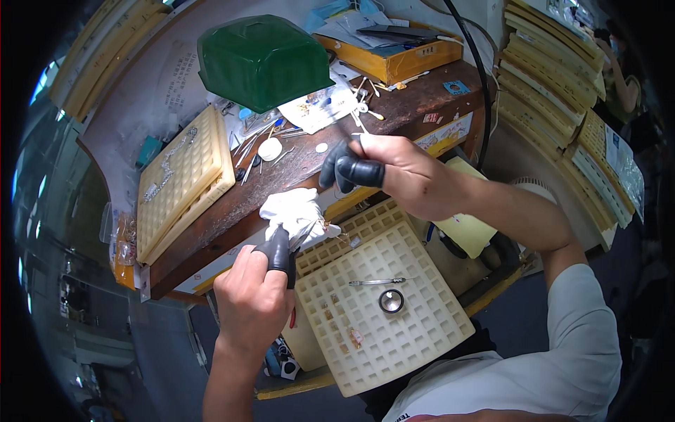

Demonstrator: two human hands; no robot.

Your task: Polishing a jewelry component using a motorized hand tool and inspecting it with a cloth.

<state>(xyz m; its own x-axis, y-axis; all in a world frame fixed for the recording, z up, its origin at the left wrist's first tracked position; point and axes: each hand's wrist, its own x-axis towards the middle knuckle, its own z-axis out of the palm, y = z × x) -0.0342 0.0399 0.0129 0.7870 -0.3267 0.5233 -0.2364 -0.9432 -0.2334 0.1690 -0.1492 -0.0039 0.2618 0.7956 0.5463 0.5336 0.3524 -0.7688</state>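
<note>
My left hand (254,288), black covers on its fingertips, is closed around a bunched white cloth (292,211) at the front edge of the bench. A small gold-coloured piece (328,226) shows beside the cloth; whether my fingers hold it too is unclear. Above and to the right, my right hand (387,169) is closed, also with black finger covers. A thin dark tool (344,133), blurred, juts up from its fingers. Below both hands lies a cream tray (429,323) of square pockets, carrying a loupe (391,301), slim metal tweezers (377,282) and several small gold-coloured pieces (356,338).
A green box-shaped cover (264,63) stands on the worn wooden bench (295,158). Thin tools and swabs are scattered by it. Leftward, a chain lies on stacked cream trays (186,176). An orange wooden box (394,63) holds papers. More stacked trays (548,77) rise at right.
</note>
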